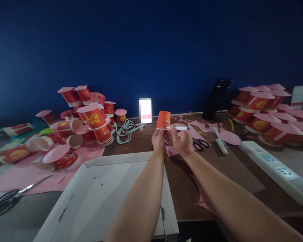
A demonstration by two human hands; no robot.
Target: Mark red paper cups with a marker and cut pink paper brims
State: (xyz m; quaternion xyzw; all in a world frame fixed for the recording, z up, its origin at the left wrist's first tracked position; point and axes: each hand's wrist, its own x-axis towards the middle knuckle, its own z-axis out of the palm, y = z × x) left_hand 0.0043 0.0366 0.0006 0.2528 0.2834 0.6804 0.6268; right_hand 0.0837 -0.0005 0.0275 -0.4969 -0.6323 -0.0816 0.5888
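My left hand [158, 140] is closed round the base of a red paper cup [163, 120], held upside down above the brown table [232, 174]. My right hand [181, 140] pinches a white pen [178, 128], which lies level with its tip against the cup's lower rim. Both arms reach out over a white shallow box lid [101, 195].
Heaps of red cups capped with pink paper discs stand at the left [91, 117] and right [262, 111]. Black scissors [201, 144], a glue stick [221, 146], a pink disc [229, 137], a white power strip [272, 164], a coiled cable [126, 129], more scissors [12, 196] and a dark bottle [217, 99] lie about.
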